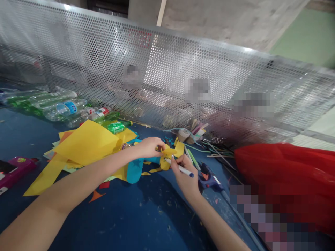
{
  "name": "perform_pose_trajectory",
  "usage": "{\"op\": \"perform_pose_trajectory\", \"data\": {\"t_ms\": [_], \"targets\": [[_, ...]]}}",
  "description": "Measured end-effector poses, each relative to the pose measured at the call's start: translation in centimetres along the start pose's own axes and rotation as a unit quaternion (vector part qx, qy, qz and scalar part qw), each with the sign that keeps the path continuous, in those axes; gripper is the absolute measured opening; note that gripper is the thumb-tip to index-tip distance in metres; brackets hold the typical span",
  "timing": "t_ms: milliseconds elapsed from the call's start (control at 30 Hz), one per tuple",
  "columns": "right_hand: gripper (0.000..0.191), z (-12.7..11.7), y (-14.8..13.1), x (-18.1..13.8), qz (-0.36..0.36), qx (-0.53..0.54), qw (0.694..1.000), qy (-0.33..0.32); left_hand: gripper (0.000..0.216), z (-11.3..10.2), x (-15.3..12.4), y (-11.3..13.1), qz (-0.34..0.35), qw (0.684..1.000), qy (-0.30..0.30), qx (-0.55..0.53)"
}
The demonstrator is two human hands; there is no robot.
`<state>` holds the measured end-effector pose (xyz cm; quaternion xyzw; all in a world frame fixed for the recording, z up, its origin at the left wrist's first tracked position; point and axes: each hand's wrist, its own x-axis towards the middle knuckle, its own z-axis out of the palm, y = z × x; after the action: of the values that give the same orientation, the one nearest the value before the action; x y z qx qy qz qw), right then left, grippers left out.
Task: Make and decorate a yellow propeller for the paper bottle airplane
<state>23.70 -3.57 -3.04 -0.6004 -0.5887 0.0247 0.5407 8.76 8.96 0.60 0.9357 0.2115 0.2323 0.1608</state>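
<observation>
My left hand [150, 147] is closed on the edge of a yellow paper piece [165, 164], which curves like a small tube. Dark lines, star-like in shape, are drawn on its near side. In my right hand [184, 172] is a white marker with a dark blue end [186, 170], its tip at the drawn lines. Blue paper with a rounded end [134, 171] lies just left of the yellow piece. A blue glue gun [209, 179] rests to the right of my right hand.
Yellow paper sheets [86, 143] are piled at the left, with plastic bottles [66, 108] behind them. A purple object [19, 170] sits at the far left. Cups holding sticks [192, 134] stand before a perforated metal panel [167, 69]. Red fabric [285, 170] is at the right.
</observation>
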Motion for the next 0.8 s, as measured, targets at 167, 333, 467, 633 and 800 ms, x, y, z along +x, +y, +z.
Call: {"op": "perform_pose_trajectory", "data": {"t_ms": [167, 333, 467, 633, 800], "targets": [[0.029, 0.02, 0.13, -0.09, 0.002, 0.009, 1.0, -0.012, 0.01, 0.01, 0.02, 0.07, -0.002, 1.0, 0.001, 0.002], [0.029, 0.07, 0.21, -0.09, 0.0, 0.011, 1.0, -0.017, 0.009, 0.0, -0.01, 0.07, 0.001, 1.0, 0.002, 0.003], [0.03, 0.06, 0.22, -0.08, 0.002, 0.014, 1.0, -0.018, 0.009, 0.01, -0.01, 0.06, 0.001, 1.0, 0.002, 0.001], [0.029, 0.03, 0.39, 0.12, 0.034, 0.054, 0.998, 0.011, 0.01, 0.02, -0.08, 0.05, -0.001, 1.0, 0.005, 0.0], [0.025, -0.01, 0.44, 0.42, 0.049, 0.108, 0.992, 0.038, 0.01, -0.06, -0.12, 0.14, 0.001, 1.0, 0.003, 0.004]]}}
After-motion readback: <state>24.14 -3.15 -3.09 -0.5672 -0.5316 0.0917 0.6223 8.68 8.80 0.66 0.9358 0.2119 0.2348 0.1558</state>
